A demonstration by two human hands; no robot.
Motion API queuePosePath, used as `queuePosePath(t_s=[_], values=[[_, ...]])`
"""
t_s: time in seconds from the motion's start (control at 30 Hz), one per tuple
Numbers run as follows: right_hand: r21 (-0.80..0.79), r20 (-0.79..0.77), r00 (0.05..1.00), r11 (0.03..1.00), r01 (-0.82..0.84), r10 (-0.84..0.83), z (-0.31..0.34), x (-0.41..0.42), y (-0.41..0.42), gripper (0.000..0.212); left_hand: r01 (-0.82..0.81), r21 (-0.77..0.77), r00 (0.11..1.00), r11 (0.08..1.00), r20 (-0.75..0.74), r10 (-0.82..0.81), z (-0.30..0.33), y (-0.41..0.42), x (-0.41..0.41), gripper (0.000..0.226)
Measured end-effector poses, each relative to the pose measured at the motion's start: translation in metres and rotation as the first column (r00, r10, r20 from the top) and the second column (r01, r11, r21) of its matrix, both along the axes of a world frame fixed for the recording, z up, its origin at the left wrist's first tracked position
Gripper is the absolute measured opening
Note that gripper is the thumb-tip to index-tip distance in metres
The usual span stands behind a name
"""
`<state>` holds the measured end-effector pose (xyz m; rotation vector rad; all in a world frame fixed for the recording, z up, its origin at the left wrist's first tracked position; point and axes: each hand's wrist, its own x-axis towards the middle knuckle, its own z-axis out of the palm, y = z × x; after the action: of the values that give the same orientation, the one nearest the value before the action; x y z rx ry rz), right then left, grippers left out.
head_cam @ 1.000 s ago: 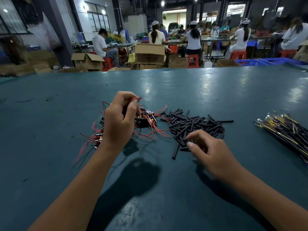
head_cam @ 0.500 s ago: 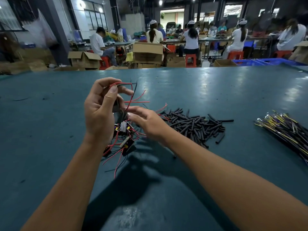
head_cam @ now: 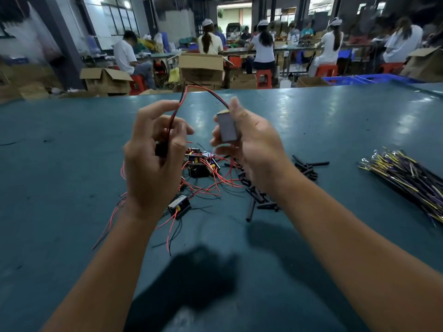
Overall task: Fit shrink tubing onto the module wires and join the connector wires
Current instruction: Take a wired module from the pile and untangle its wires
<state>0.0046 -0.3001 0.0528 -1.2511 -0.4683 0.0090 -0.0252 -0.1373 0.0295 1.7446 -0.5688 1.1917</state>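
My right hand (head_cam: 249, 144) holds a small grey module (head_cam: 226, 127) up above the table, thumb behind it. Its red and black wires (head_cam: 203, 90) arch over to my left hand (head_cam: 155, 154), which pinches them between thumb and fingers; something dark sits in that palm, unclear what. Below the hands lies a heap of modules with red wires (head_cam: 201, 168). Black shrink tubing pieces (head_cam: 304, 167) are scattered to the right of it, partly hidden by my right forearm.
A bundle of yellow and purple connector wires (head_cam: 407, 178) lies at the right on the teal table (head_cam: 311, 121). One module (head_cam: 179, 206) lies apart, nearer to me. Beyond the far edge sit cardboard boxes, red stools and seated workers.
Both hands have risen from the heap. My right hand left the tubing pile and now holds a module pulled free, its wires stretched across to my left hand.
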Motion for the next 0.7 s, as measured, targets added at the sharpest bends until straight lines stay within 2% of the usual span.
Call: queuePosePath(t_s=[0.07,0.17,0.23,0.3,0.4,0.5,0.6,0.63,0.7], values=[[-0.002,-0.036,0.997,0.998,0.069,-0.069,0.013,-0.001,-0.017,0.046,0.131,-0.058,0.988,0.99,-0.073,-0.135,-0.003,-0.003,0.001,0.032],[-0.151,0.035,0.998,0.987,0.049,-0.044,0.021,-0.013,-0.06,0.049,0.464,-0.109,0.855,0.879,-0.207,-0.476,-0.007,-0.02,-0.005,0.055],[-0.327,0.128,0.992,0.943,0.053,-0.012,0.02,-0.026,-0.088,0.045,0.532,-0.007,0.809,0.847,-0.291,-0.511,-0.009,-0.03,-0.009,0.062],[-0.502,0.215,0.976,0.861,0.077,0.038,0.017,-0.037,-0.11,0.042,0.546,0.1,0.794,0.832,-0.378,-0.476,-0.01,-0.036,-0.012,0.063],[-0.771,0.301,0.948,0.612,0.176,0.107,0.008,-0.049,-0.137,0.038,0.53,0.257,0.788,0.808,-0.501,-0.357,-0.016,-0.042,-0.016,0.056],[-0.951,0.262,0.945,0.22,0.218,0.197,-0.006,-0.054,-0.151,0.046,0.586,0.421,0.718,0.692,-0.666,-0.203,-0.023,-0.045,-0.019,0.058],[-0.98,0.106,0.959,-0.133,0.145,0.264,-0.028,-0.051,-0.154,0.046,0.547,0.645,0.741,0.534,-0.669,0.048,-0.035,-0.05,-0.018,0.059],[-0.963,0.093,0.953,-0.215,0.159,0.287,-0.036,-0.049,-0.155,0.044,0.528,0.688,0.751,0.498,-0.652,0.105,-0.039,-0.052,-0.018,0.059],[-0.93,0.109,0.941,-0.301,0.211,0.321,-0.046,-0.043,-0.155,0.042,0.506,0.732,0.75,0.457,-0.634,0.186,-0.045,-0.055,-0.018,0.06]])
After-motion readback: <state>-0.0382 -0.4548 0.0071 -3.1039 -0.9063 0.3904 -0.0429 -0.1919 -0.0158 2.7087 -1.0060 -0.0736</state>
